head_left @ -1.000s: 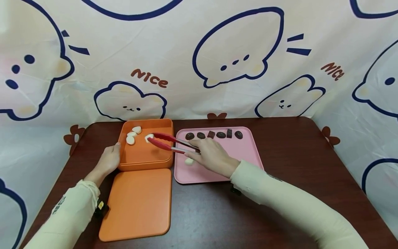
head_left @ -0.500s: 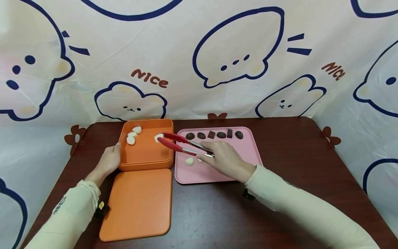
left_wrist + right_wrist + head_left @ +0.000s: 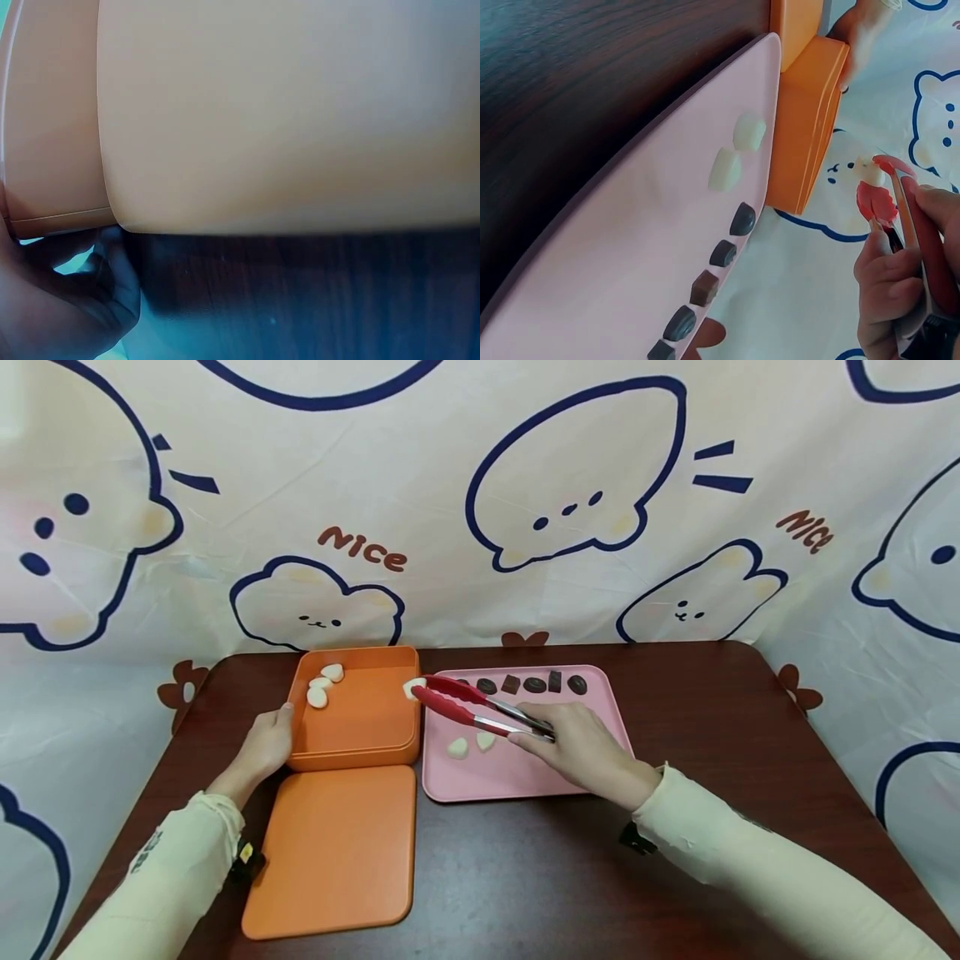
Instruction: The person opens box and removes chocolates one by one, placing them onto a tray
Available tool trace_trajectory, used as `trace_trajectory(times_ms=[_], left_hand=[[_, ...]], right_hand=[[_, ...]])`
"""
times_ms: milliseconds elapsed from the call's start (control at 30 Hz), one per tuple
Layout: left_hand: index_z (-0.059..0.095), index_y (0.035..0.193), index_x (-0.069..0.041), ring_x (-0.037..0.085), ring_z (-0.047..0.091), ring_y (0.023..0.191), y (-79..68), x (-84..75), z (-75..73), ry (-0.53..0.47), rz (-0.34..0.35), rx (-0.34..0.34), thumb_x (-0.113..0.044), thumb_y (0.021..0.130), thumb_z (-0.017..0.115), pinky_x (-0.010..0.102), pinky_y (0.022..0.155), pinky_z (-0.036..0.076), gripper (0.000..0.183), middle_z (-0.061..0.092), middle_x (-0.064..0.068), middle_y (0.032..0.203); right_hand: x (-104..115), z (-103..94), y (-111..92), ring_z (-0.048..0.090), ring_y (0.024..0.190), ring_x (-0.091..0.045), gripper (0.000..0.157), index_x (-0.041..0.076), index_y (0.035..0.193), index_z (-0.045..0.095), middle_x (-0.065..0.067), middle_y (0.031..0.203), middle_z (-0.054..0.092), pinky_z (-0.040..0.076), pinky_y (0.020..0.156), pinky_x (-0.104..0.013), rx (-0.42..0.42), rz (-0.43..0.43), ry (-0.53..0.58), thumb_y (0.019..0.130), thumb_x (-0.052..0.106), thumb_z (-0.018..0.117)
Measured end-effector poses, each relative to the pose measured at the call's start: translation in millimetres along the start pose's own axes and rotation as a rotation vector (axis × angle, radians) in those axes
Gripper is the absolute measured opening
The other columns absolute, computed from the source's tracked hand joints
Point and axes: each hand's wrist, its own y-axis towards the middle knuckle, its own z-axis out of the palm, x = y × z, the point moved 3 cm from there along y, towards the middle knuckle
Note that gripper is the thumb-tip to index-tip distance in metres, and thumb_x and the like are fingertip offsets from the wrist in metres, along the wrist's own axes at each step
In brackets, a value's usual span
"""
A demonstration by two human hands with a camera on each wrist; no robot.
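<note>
My right hand (image 3: 581, 747) grips a pair of red-tipped metal tongs (image 3: 480, 710). Between the tongs' tips is a white chocolate (image 3: 413, 687), held above the right rim of the orange box (image 3: 360, 758). My left hand (image 3: 262, 745) holds that box at its left side, its thumb up by the rim; curled fingers show under the box's edge in the left wrist view. Inside the box lie several white chocolates (image 3: 318, 697) at the back left. Two more white pieces (image 3: 724, 169) rest on the pink tray (image 3: 525, 781), with a row of dark chocolates (image 3: 535, 685) along its far edge.
An orange lid (image 3: 333, 852) lies flat on the dark wooden table (image 3: 510, 877), directly in front of the box. The tray stands close to the box's right side. A printed white cloth (image 3: 442, 527) hangs behind the table.
My right hand has moved right, carrying the tongs and the white chocolate from over the box's middle to its right rim. The left hand stays on the box.
</note>
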Motion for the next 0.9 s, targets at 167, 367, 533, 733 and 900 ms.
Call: trace_trajectory(times_ms=[167, 367, 533, 733, 900], left_hand=[[0.041, 0.080, -0.007, 0.022, 0.045, 0.069, -0.9, 0.8, -0.1, 0.001, -0.002, -0.005, -0.041, 0.110, 0.006, 0.033, 0.067, 0.037, 0.057, 0.039, 0.007, 0.073], [0.040, 0.078, -0.007, 0.021, 0.042, 0.064, -0.8, -0.9, -0.5, -0.004, 0.005, -0.011, -0.041, 0.110, 0.007, 0.033, 0.064, 0.037, 0.058, 0.039, 0.006, 0.071], [0.041, 0.077, -0.007, 0.020, 0.042, 0.063, -0.2, -1.8, -0.7, 0.002, 0.004, -0.017, -0.040, 0.110, 0.007, 0.033, 0.064, 0.036, 0.057, 0.039, 0.005, 0.070], [0.041, 0.078, -0.008, 0.022, 0.042, 0.065, 1.1, -1.1, -0.4, 0.001, 0.007, -0.003, -0.040, 0.110, 0.007, 0.034, 0.065, 0.036, 0.057, 0.039, 0.006, 0.070], [0.043, 0.082, -0.006, 0.026, 0.049, 0.077, 1.9, -0.2, -0.3, 0.015, -0.011, 0.006, -0.039, 0.110, 0.006, 0.034, 0.071, 0.038, 0.057, 0.040, 0.008, 0.076]], right_hand=[[-8.3, -6.1, -7.4, 0.043, 0.057, -0.007, 0.015, 0.019, 0.099, 0.074, 0.010, 0.060, 0.046, 0.036, 0.052, -0.023, 0.001, 0.019, 0.005, 0.094, 0.034, 0.074], [-21.8, -9.5, -18.6, 0.040, 0.056, -0.007, 0.009, 0.021, 0.096, 0.073, 0.008, 0.062, 0.045, 0.034, 0.050, -0.022, 0.035, 0.060, 0.051, 0.093, 0.030, 0.075], [-29.9, -11.8, -26.6, 0.042, 0.056, -0.008, 0.008, 0.023, 0.092, 0.072, 0.008, 0.061, 0.046, 0.035, 0.049, -0.023, 0.056, 0.091, 0.038, 0.093, 0.031, 0.074], [-39.5, -15.5, -36.7, 0.049, 0.060, -0.010, 0.022, 0.019, 0.110, 0.075, 0.006, 0.076, 0.063, 0.039, 0.049, -0.024, 0.100, 0.147, 0.036, 0.094, 0.034, 0.073], [-50.7, -17.8, -43.9, 0.049, 0.059, -0.010, 0.025, 0.016, 0.114, 0.075, 0.004, 0.082, 0.066, 0.040, 0.049, -0.024, 0.115, 0.167, 0.039, 0.094, 0.032, 0.073]])
